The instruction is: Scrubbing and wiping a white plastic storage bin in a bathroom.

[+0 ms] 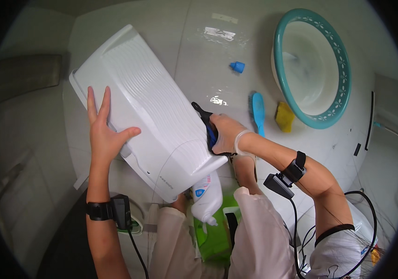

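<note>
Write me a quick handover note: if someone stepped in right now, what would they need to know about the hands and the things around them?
Left hand: open, palm flat on the left edge of the white ribbed washboard, steadying it at a tilt.
Right hand: closed on a black-handled brush, pressed against the washboard's right edge.
White squeeze bottle: just below the washboard's lower end, near the knees.
On the floor to the right: blue brush, yellow sponge, small blue cap, teal-rimmed basin.
Done: washboard held, brush on it. Whether it is clean yet cannot be told.
</note>
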Demonstrator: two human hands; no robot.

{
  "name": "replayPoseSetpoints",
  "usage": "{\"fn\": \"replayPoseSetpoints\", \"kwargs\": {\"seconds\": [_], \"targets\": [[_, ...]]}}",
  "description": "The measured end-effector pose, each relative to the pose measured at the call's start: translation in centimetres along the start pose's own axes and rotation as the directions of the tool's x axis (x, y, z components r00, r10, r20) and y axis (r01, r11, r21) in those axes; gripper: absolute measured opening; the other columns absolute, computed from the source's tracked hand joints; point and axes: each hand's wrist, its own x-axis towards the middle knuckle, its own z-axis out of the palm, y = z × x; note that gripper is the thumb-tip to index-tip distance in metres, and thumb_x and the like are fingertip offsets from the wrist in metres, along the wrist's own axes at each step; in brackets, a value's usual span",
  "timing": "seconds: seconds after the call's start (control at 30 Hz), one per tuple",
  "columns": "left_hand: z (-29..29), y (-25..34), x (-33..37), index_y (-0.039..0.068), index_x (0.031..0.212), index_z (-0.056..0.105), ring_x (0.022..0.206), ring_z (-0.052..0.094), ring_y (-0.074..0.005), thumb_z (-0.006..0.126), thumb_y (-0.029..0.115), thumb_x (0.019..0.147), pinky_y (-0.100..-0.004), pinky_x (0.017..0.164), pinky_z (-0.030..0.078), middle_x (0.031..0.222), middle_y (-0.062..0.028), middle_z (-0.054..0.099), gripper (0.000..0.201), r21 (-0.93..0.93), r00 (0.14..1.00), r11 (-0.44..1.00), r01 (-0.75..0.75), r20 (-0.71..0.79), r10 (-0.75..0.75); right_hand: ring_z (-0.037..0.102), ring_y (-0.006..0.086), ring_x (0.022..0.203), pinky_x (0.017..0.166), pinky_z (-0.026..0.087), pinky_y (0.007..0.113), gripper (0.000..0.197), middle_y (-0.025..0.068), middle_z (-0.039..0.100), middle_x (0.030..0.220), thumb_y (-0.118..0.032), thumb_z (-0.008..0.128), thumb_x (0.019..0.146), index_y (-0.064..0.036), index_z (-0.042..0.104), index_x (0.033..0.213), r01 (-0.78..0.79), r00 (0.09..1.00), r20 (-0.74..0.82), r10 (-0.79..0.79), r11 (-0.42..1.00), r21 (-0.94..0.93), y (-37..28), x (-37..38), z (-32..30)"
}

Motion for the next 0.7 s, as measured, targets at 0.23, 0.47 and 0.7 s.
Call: {"fn": "replayPoseSetpoints", "kwargs": {"seconds": [0.23,0.47,0.7], "targets": [[0.4,1.1,-0.4,0.015,0.150,0.032,0.144,0.021,-0.0380,0.091,0.031,0.046,-0.0422,0.112,0.033,0.158,-0.0245,0.003,0.121,0.029,0.992,0.991,0.128,-0.018,-0.127,0.055,0.0409,0.109,0.094,0.046,0.036,0.074,0.0267,0.054,0.116,-0.023,0.077,0.059,0.0043,0.048,0.121,-0.096,0.994,-0.034,0.102,0.985,0.141,0.1,-0.8,1.0],[0.0,2.1,-0.2,0.017,0.154,0.020,0.141,0.026,-0.0399,0.090,0.026,0.049,-0.0405,0.110,0.035,0.155,-0.0315,-0.002,0.127,0.082,0.981,0.978,0.192,0.004,-0.193,0.059,0.0419,0.106,0.091,0.050,0.040,0.072,0.0272,0.056,0.114,-0.022,0.077,0.059,0.0052,0.049,0.119,-0.121,0.984,0.130,0.121,0.993,-0.007,-0.6,-0.3,0.4],[0.3,0.9,-0.5,0.020,0.155,0.014,0.122,0.046,-0.0361,0.090,0.019,0.049,-0.0406,0.104,0.043,0.139,-0.0230,0.025,0.130,0.018,0.988,0.989,0.149,0.028,-0.149,0.061,0.0388,0.101,0.087,0.051,0.039,0.057,0.0255,0.062,0.102,-0.021,0.076,0.059,0.0049,0.058,0.106,0.050,0.996,-0.072,-0.044,0.995,0.082,0.0,0.3,0.2]]}}
